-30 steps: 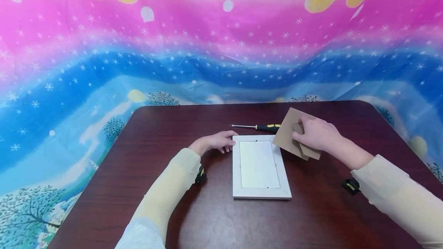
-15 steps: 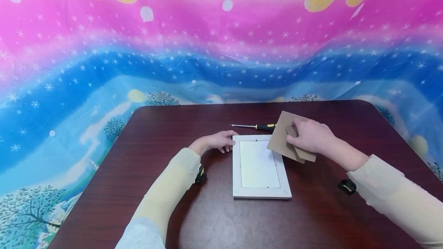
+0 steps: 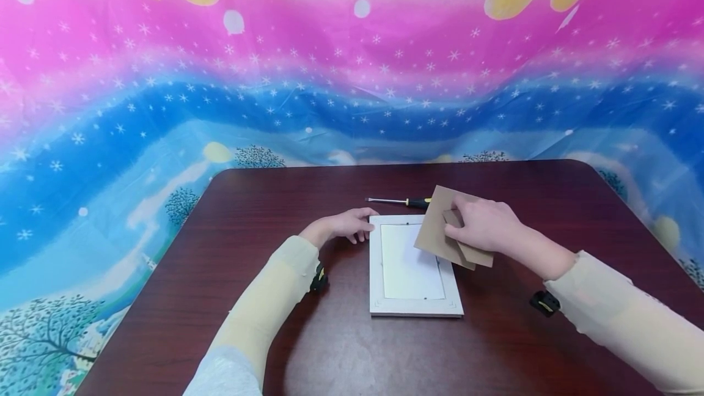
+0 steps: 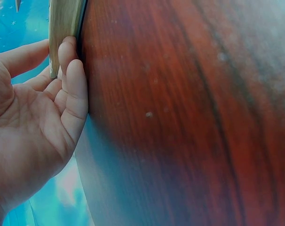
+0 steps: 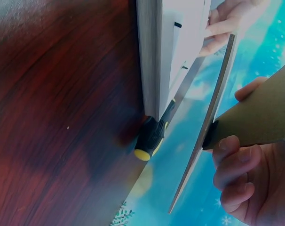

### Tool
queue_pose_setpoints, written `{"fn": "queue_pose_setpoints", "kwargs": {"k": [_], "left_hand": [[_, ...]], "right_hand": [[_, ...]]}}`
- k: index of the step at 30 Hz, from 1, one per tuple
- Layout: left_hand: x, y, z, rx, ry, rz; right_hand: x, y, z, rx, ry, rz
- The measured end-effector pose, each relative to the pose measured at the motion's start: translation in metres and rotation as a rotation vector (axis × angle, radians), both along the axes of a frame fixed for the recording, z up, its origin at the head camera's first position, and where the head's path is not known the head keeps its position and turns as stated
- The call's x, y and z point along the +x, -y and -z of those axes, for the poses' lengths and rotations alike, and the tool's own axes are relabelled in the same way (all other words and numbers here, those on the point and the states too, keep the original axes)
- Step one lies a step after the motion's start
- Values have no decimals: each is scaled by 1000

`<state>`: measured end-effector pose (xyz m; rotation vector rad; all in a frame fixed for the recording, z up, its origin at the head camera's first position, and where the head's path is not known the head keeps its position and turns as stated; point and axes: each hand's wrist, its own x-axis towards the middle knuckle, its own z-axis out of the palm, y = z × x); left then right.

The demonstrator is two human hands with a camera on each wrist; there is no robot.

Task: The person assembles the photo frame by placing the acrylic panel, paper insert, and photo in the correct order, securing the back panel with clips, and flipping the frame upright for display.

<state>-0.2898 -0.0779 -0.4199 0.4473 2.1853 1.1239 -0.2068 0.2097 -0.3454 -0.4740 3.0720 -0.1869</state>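
The dark wooden table (image 3: 247, 249) carries a white picture frame (image 3: 414, 307) lying face down near the middle, its long axis running from the person toward the far edge. The left hand (image 3: 343, 225), fingers relaxed and gripping nothing, rests its fingertips against the frame's far left corner. The brown backing board (image 3: 434, 228) hangs tilted above the frame's far right corner, its long axis slanting from the far edge down toward the person's right, one corner pointing at the frame's white opening. The right hand (image 3: 484, 225) lies over its right half, pinching the board and its folded stand flap. A black-and-yellow screwdriver (image 3: 404, 201) lies just beyond the frame, its tip pointing left, handle partly hidden behind the board.
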Motion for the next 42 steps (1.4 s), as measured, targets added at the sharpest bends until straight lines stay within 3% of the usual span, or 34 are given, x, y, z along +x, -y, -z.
{"fn": "queue_pose_setpoints", "kwargs": {"k": [42], "left_hand": [[-1, 0, 2, 3, 7, -2]], "right_hand": [[15, 42, 19, 31, 37, -157]]}}
